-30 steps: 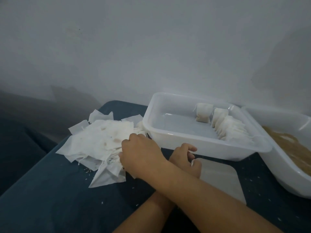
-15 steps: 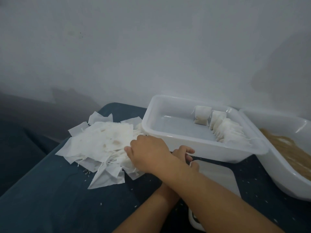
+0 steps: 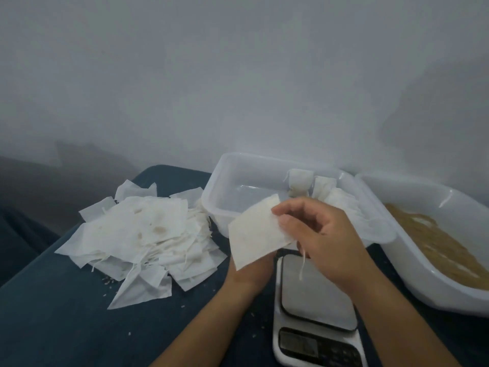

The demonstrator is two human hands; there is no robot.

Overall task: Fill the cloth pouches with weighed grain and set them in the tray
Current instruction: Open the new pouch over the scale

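Against the wall, two white plastic containers side by side: grain tub (image 3: 434, 250) on the right, brown grain (image 3: 439, 242) heaped inside; tray (image 3: 225, 186) to its left, a row of filled pouches (image 3: 341, 205) along its right end and one tied pouch (image 3: 299, 182) upright at the back; most of the floor bare, so plenty left to fill. Left of the tray, on the dark cloth, the heap of empty pouches (image 3: 143, 231), no longer under the right hand. Lifted clear since a second ago: one empty pouch (image 3: 254, 231), now in front of the tray above the kitchen scale (image 3: 315, 308), drawstring dangling. Right hand (image 3: 325, 237) pinching its right edge, thumb on top, fingers curled. Left hand (image 3: 251, 268) beneath, mostly hidden, probably gripping the lower edge. Picking done; opening and filling next, by the look.
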